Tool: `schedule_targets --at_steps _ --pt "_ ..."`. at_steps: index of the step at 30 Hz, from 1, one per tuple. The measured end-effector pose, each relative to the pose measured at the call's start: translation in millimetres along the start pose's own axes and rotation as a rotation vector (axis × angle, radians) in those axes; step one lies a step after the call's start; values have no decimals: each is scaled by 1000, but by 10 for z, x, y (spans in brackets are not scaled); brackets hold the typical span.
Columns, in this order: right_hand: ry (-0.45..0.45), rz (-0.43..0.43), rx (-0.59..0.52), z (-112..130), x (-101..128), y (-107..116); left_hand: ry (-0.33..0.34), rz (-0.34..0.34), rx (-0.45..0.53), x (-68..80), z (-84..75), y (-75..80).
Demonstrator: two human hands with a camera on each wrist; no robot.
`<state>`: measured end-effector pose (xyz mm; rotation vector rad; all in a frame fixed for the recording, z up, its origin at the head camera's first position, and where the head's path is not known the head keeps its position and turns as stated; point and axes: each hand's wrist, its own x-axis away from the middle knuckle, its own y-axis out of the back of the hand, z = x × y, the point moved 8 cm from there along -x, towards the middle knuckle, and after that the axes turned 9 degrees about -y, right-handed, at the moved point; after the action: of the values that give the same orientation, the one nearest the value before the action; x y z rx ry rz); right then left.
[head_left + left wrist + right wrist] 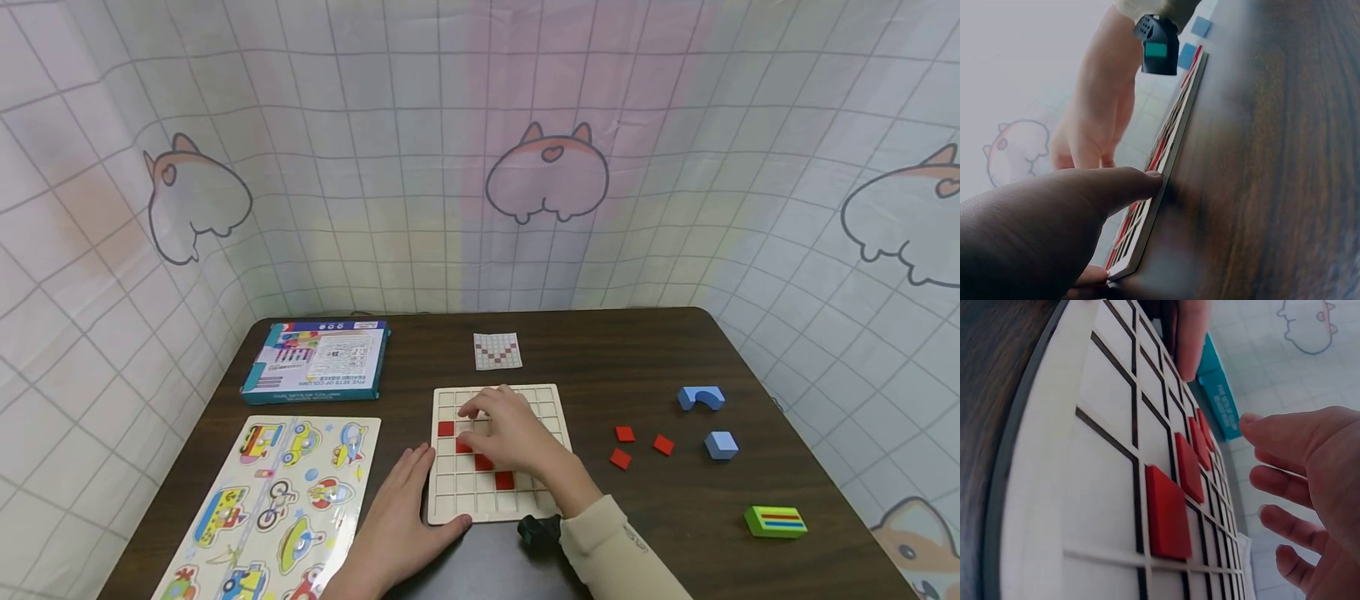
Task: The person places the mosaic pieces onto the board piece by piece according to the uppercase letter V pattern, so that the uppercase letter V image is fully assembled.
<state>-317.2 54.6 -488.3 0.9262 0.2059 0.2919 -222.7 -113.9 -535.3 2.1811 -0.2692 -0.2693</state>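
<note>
A cream grid board [450, 506] lies on the dark table. Several red square tiles [504, 480] sit in its cells in a descending diagonal from the left. My left hand [401, 525] rests against the board's near left corner, fingers straight along the left side and thumb on the near edge. Over the board hovers my right hand [517, 433], fingers loosely bent and spread. In the right wrist view, nothing is between its thumb and fingers, which are apart from the red tiles [1169, 515]. Behind the board lies a small grid card [498, 352] with red squares marked in a V.
Three loose red tiles [620, 458] lie right of the board. Farther right are a blue arch block [701, 397], a blue cube [722, 446] and a green striped block [776, 522]. At left are a vehicle picture board [311, 450] and a teal-edged box [315, 360].
</note>
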Motion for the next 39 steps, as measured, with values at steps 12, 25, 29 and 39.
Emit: schedule_targets --at_steps 12,25,29,39 --pt "-32 -51 -9 -241 205 191 -7 -27 -7 -5 21 -5" --pt "-135 -111 2 -740 526 431 11 -20 -1 2 11 6" --pt "-142 -129 9 -859 642 513 5 -17 4 5 -2 16" --pt "-161 -174 56 -1133 864 674 -3 -19 8 8 -17 19"
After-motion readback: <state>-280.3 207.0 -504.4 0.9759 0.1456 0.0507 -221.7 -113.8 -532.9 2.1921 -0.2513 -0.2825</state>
